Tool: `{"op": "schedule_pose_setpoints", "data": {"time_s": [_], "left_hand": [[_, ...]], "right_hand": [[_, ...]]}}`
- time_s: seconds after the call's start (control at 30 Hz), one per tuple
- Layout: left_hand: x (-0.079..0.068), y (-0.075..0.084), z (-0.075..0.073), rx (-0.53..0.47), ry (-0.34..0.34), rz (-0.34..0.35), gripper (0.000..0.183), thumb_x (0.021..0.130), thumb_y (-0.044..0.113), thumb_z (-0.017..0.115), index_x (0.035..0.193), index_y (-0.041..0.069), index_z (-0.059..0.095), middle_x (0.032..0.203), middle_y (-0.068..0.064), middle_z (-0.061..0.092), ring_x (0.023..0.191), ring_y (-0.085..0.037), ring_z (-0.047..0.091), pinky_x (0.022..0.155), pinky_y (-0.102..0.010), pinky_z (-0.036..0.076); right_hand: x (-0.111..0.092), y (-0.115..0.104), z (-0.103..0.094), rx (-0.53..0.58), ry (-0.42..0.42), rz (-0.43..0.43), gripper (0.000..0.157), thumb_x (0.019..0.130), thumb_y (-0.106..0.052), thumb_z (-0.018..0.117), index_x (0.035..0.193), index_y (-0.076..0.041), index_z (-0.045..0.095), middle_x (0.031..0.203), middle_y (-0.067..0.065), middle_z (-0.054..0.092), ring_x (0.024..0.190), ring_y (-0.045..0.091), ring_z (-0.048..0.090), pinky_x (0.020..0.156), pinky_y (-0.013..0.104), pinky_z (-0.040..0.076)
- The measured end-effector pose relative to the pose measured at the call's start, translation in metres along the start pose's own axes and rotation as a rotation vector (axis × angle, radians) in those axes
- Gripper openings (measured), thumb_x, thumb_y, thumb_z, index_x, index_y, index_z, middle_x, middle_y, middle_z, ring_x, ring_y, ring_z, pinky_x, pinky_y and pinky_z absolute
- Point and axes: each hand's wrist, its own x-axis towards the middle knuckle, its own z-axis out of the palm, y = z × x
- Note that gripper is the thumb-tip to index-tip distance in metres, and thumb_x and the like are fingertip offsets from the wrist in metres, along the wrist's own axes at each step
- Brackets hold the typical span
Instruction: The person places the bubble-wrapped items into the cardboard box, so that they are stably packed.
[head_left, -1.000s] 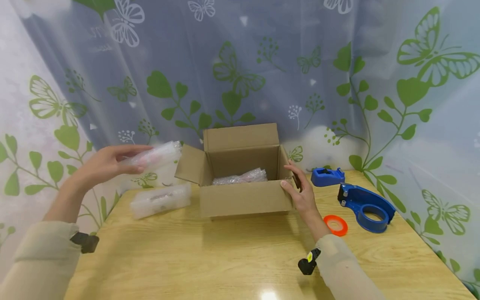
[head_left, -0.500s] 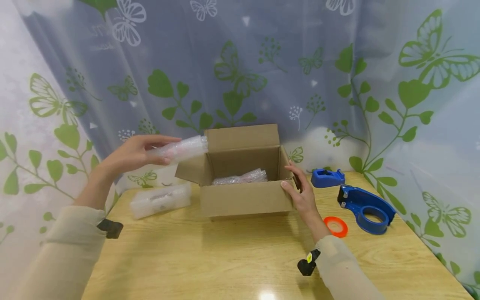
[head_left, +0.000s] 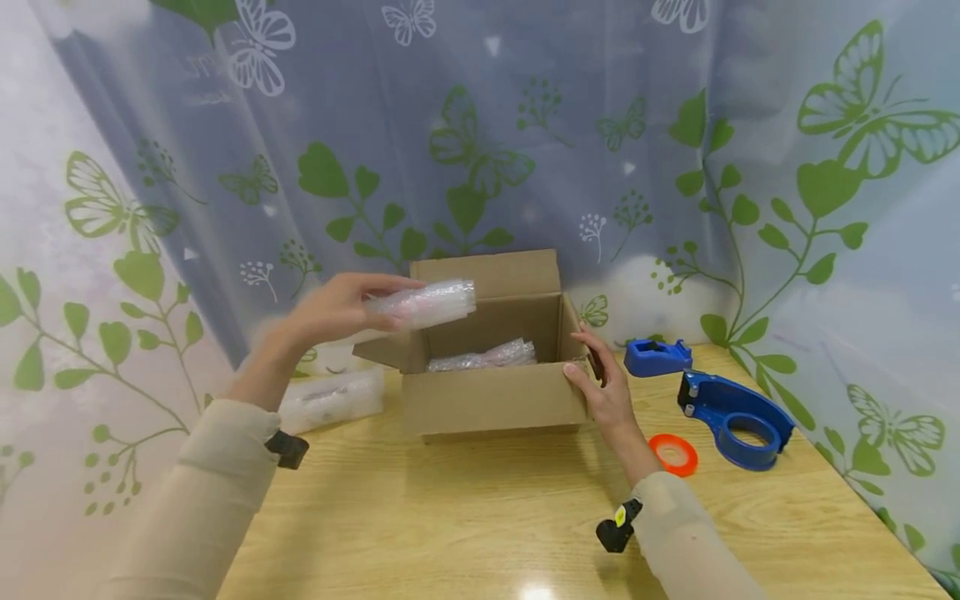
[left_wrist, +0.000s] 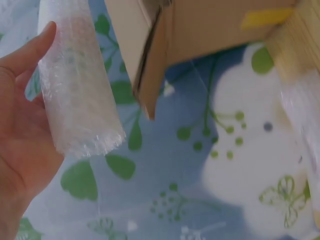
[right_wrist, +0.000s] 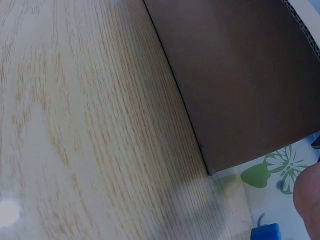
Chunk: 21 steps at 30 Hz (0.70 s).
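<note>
Head view: the left hand (head_left: 339, 310), clasping a bubble-wrapped roll (head_left: 437, 303), has brought it above the 10 o'clock side of the carton (head_left: 491, 400); the right hand (head_left: 606, 390) grips the 4 o'clock corner. Packing seems underway: a second roll (head_left: 483, 357) lies inside, a third roll (head_left: 333, 400) on the worktop (head_left: 465, 517) at 9 o'clock.

In the head view, your left hand (head_left: 336, 308) partly hides its roll (head_left: 441, 302), the box (head_left: 491, 402) the inner roll (head_left: 487, 357).
</note>
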Motion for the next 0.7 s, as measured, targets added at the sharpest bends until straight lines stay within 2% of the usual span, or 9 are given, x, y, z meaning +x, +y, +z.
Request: {"op": "schedule_pose_setpoints", "data": {"time_s": [0.17, 0.33, 0.5, 0.7], "left_hand": [[0.017, 0.016, 0.021, -0.039, -0.029, 0.046, 0.053, 0.094, 0.036, 0.078, 0.144, 0.038, 0.062, 0.147, 0.007, 0.061, 0.139, -0.027, 0.052, 0.114, -0.055, 0.041], [0.03, 0.024, 0.042, -0.086, -0.035, 0.065, 0.054, 0.094, 0.034, 0.077, 0.145, 0.04, 0.06, 0.148, 0.009, 0.059, 0.141, -0.023, 0.051, 0.116, -0.052, 0.04], [0.041, 0.024, 0.06, -0.111, -0.049, 0.087, 0.054, 0.093, 0.029, 0.079, 0.144, 0.037, 0.062, 0.148, 0.01, 0.06, 0.142, -0.021, 0.05, 0.117, -0.049, 0.039], [0.053, 0.02, 0.079, -0.075, -0.057, 0.093, 0.052, 0.093, 0.028, 0.079, 0.143, 0.035, 0.064, 0.146, 0.013, 0.06, 0.141, -0.021, 0.051, 0.117, -0.049, 0.039]], "right_hand": [[0.0, 0.001, -0.002, 0.004, -0.006, -0.005, 0.048, 0.101, -0.004, 0.063, 0.148, -0.007, 0.053, 0.168, 0.001, 0.035, 0.155, 0.021, 0.029, 0.128, 0.047, 0.018], [0.0, 0.001, -0.002, 0.003, -0.006, 0.0, 0.048, 0.101, -0.005, 0.064, 0.148, -0.009, 0.053, 0.167, 0.001, 0.035, 0.155, 0.021, 0.03, 0.128, 0.048, 0.019], [0.001, 0.001, -0.001, 0.002, -0.006, 0.01, 0.049, 0.101, -0.007, 0.065, 0.149, -0.012, 0.054, 0.167, 0.001, 0.035, 0.154, 0.018, 0.031, 0.128, 0.046, 0.02], [0.002, 0.002, -0.003, 0.013, 0.01, 0.006, 0.05, 0.1, -0.005, 0.066, 0.148, -0.01, 0.055, 0.166, 0.004, 0.037, 0.154, 0.02, 0.033, 0.128, 0.045, 0.02]]}}
